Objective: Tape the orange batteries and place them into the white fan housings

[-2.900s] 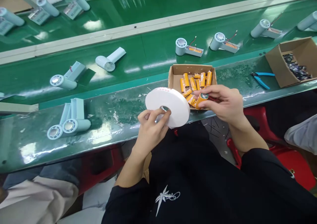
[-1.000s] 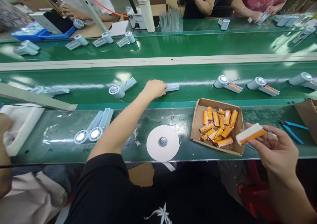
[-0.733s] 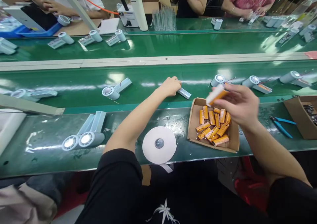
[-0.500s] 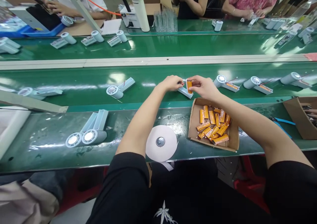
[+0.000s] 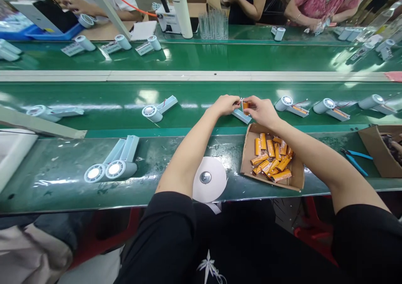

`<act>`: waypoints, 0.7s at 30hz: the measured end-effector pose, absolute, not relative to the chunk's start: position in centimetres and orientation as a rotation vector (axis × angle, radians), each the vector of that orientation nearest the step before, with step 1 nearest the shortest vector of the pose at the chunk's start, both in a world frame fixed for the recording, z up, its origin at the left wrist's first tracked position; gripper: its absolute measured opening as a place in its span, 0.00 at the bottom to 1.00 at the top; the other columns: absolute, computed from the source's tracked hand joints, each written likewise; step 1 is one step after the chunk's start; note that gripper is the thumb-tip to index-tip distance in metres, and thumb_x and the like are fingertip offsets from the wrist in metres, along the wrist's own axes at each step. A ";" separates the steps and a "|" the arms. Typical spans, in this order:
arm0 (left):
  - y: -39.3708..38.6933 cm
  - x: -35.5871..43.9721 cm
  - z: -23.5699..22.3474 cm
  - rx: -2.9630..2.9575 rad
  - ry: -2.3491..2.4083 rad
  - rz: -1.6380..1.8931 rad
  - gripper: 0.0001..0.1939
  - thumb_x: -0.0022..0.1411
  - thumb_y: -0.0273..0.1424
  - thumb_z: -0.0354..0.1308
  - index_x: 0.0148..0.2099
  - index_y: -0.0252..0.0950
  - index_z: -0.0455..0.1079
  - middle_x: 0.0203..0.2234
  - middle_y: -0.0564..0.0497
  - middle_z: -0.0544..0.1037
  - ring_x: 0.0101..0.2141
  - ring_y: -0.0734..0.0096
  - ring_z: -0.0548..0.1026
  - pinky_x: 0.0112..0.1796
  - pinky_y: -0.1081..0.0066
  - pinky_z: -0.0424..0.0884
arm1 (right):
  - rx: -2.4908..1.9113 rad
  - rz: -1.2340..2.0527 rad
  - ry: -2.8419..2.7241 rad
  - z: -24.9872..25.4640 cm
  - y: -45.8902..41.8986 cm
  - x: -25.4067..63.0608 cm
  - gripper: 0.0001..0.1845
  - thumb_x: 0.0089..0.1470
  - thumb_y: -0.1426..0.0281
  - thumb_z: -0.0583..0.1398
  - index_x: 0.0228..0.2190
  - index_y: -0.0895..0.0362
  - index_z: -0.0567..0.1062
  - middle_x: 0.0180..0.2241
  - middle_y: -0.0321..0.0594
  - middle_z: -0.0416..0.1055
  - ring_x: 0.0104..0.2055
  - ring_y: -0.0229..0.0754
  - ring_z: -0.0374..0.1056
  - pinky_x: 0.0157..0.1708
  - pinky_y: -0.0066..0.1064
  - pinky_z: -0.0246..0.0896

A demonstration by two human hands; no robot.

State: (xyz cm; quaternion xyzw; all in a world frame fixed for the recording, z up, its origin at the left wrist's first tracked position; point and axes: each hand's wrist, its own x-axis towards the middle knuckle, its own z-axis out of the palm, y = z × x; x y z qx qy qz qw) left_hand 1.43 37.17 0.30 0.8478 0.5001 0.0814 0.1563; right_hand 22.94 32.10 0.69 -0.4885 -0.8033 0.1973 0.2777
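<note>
Two pale-blue fans [image 5: 121,170] lie toward the tabletop's [image 5: 166,154] left end, a tape roll [image 5: 217,183] at its near edge. Past the far edge, the left hand's [image 5: 226,105] grip is curled closed, its hold hidden; the right hand [image 5: 264,111] pinches an orange battery [image 5: 245,106] above a blue housing [image 5: 241,116]. Rightward: a battery-filled cardboard tray [image 5: 247,146], then pliers [image 5: 358,163].

I record that the tape roll [image 5: 217,173], earlier raised in the left hand [image 5: 226,105], now lies flat on the counter [image 5: 163,152], and that this hand has moved to the light-blue housing [image 5: 241,116]. I further note the right hand [image 5: 262,111] has carried the orange cell [image 5: 246,106] from beside the carton [image 5: 299,180] to just above the housing, bringing both hands close together.
</note>
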 end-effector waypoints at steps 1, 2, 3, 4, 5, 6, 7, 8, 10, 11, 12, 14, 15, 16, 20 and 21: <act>37.3 1.6 0.2 2.421 1.429 0.243 0.08 0.71 0.32 0.60 0.49 0.42 0.79 0.47 0.48 0.87 0.50 0.57 0.81 0.49 0.66 0.69 | -1.339 0.531 -2.168 0.8 32.1 23.0 0.24 0.59 0.73 0.67 0.57 0.55 0.83 0.42 0.42 0.88 0.47 0.49 0.85 0.53 0.38 0.77; 37.3 1.8 0.2 2.413 1.432 0.247 0.08 0.71 0.32 0.60 0.48 0.42 0.79 0.48 0.48 0.87 0.50 0.57 0.81 0.49 0.66 0.69 | -1.375 0.533 -2.199 0.8 32.2 23.0 0.24 0.59 0.73 0.67 0.56 0.55 0.83 0.42 0.42 0.88 0.47 0.49 0.85 0.53 0.38 0.77; 37.4 2.0 0.1 2.406 1.438 0.246 0.07 0.71 0.32 0.60 0.48 0.42 0.79 0.48 0.48 0.87 0.50 0.56 0.82 0.49 0.66 0.69 | -1.415 0.534 -2.245 1.0 32.3 23.0 0.24 0.58 0.73 0.68 0.56 0.55 0.83 0.42 0.41 0.88 0.47 0.49 0.85 0.53 0.37 0.76; 37.4 2.1 0.0 2.401 1.444 0.242 0.07 0.71 0.31 0.61 0.48 0.42 0.79 0.48 0.48 0.87 0.50 0.56 0.81 0.49 0.66 0.69 | -1.454 0.534 -2.303 1.1 32.4 23.0 0.23 0.58 0.74 0.68 0.56 0.54 0.83 0.42 0.41 0.88 0.48 0.49 0.84 0.53 0.37 0.76; 37.5 2.3 0.0 2.397 1.447 0.242 0.07 0.71 0.31 0.60 0.48 0.41 0.79 0.48 0.47 0.87 0.50 0.56 0.81 0.49 0.65 0.68 | -1.491 0.525 -2.365 1.3 32.4 23.1 0.23 0.58 0.73 0.68 0.56 0.54 0.83 0.43 0.41 0.88 0.49 0.50 0.84 0.54 0.37 0.75; 37.4 2.4 -0.1 2.392 1.446 0.248 0.07 0.71 0.31 0.60 0.48 0.41 0.79 0.48 0.47 0.87 0.50 0.56 0.81 0.49 0.65 0.68 | -1.523 0.510 -2.429 1.5 32.5 23.1 0.24 0.59 0.73 0.68 0.56 0.54 0.83 0.44 0.42 0.88 0.50 0.51 0.84 0.54 0.37 0.74; 37.4 2.6 -0.2 2.385 1.441 0.259 0.07 0.71 0.31 0.60 0.48 0.41 0.79 0.49 0.47 0.87 0.50 0.56 0.81 0.49 0.65 0.68 | -1.546 0.491 -2.495 1.8 32.6 23.0 0.24 0.61 0.71 0.67 0.58 0.53 0.83 0.46 0.43 0.88 0.52 0.52 0.84 0.54 0.38 0.74; 37.3 2.6 -0.3 2.376 1.436 0.276 0.08 0.72 0.31 0.59 0.48 0.41 0.79 0.49 0.48 0.87 0.49 0.57 0.81 0.50 0.65 0.68 | -1.559 0.469 -2.565 2.0 32.7 22.9 0.24 0.63 0.69 0.66 0.60 0.53 0.82 0.49 0.45 0.88 0.53 0.53 0.83 0.55 0.39 0.73; 37.0 2.8 -0.3 2.348 1.430 0.313 0.08 0.72 0.31 0.58 0.49 0.41 0.79 0.51 0.48 0.87 0.50 0.58 0.81 0.51 0.65 0.69 | -1.573 0.421 -2.722 2.3 33.0 22.4 0.26 0.68 0.64 0.63 0.64 0.51 0.80 0.53 0.47 0.86 0.56 0.57 0.82 0.56 0.41 0.72; 36.8 2.9 -0.3 2.329 1.433 0.325 0.09 0.73 0.31 0.58 0.49 0.41 0.79 0.52 0.48 0.87 0.51 0.58 0.81 0.52 0.65 0.69 | -1.582 0.396 -2.803 2.5 33.1 22.0 0.26 0.69 0.62 0.62 0.65 0.51 0.80 0.55 0.48 0.86 0.57 0.58 0.82 0.56 0.43 0.72; 36.7 3.0 -0.2 2.311 1.443 0.329 0.10 0.74 0.30 0.57 0.50 0.41 0.79 0.53 0.48 0.86 0.52 0.58 0.81 0.52 0.65 0.69 | -1.599 0.377 -2.878 2.6 33.3 21.6 0.27 0.70 0.61 0.61 0.66 0.51 0.80 0.56 0.50 0.85 0.58 0.60 0.81 0.56 0.43 0.72; 36.4 3.5 0.1 2.287 1.477 0.317 0.12 0.75 0.30 0.56 0.53 0.41 0.79 0.56 0.47 0.86 0.55 0.57 0.80 0.54 0.65 0.69 | -1.658 0.354 -2.976 2.9 33.6 20.5 0.26 0.69 0.61 0.61 0.64 0.52 0.81 0.57 0.53 0.84 0.59 0.62 0.80 0.54 0.44 0.72; 36.3 3.8 0.3 2.283 1.502 0.302 0.12 0.76 0.30 0.56 0.54 0.41 0.79 0.57 0.45 0.85 0.56 0.56 0.80 0.55 0.64 0.70 | -1.688 0.345 -2.999 3.2 33.8 20.1 0.26 0.68 0.61 0.62 0.63 0.53 0.82 0.57 0.54 0.84 0.59 0.63 0.80 0.54 0.45 0.72; 36.3 4.2 0.6 2.278 1.535 0.287 0.13 0.76 0.30 0.56 0.56 0.41 0.79 0.57 0.44 0.85 0.56 0.55 0.80 0.55 0.63 0.70 | -1.709 0.344 -3.014 3.6 34.0 19.9 0.25 0.67 0.61 0.62 0.62 0.54 0.82 0.57 0.56 0.84 0.59 0.64 0.80 0.53 0.45 0.72; 35.2 4.6 1.9 2.243 1.743 0.319 0.19 0.79 0.32 0.53 0.65 0.39 0.76 0.60 0.37 0.83 0.58 0.48 0.80 0.56 0.57 0.72 | -1.611 0.380 -2.839 5.8 33.0 22.2 0.27 0.68 0.60 0.61 0.63 0.57 0.82 0.60 0.54 0.82 0.62 0.63 0.79 0.61 0.49 0.71; 34.3 4.0 2.2 2.254 1.785 0.379 0.21 0.79 0.32 0.53 0.68 0.37 0.74 0.62 0.35 0.81 0.59 0.46 0.80 0.57 0.55 0.72 | -1.545 0.386 -2.716 6.3 31.9 23.7 0.28 0.69 0.61 0.60 0.64 0.57 0.81 0.63 0.53 0.81 0.64 0.62 0.77 0.65 0.51 0.70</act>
